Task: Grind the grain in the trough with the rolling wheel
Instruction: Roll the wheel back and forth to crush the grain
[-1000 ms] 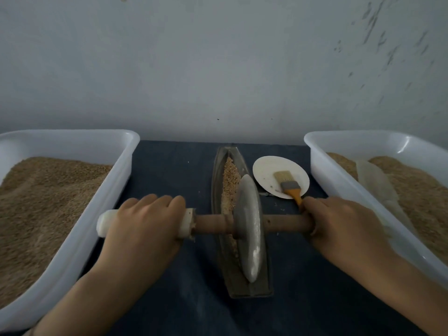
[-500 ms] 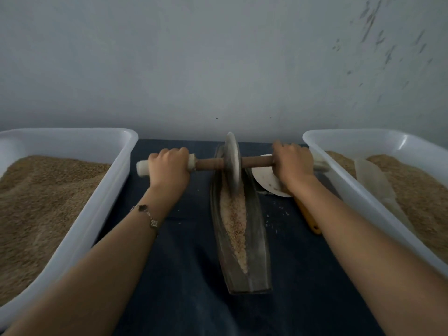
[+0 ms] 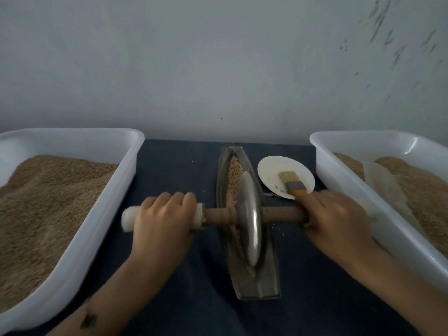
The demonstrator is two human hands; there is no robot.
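Hands are gripping the wooden axle: your left hand [image 3: 162, 215] is curling round its white end cap, your right hand [image 3: 335, 218] round the opposite end. Between them the grey metal rolling wheel [image 3: 249, 221] is standing on edge in the long boat-shaped metal trough [image 3: 269, 270], over its near half, on the dark blue cloth-covered surface [image 3: 174, 166]. Tan grain [image 3: 234, 173] is lying in the trough's far half. Toward the far edge, an orange-handled brush [image 3: 292, 184] is resting on a round white plate [image 3: 269, 168].
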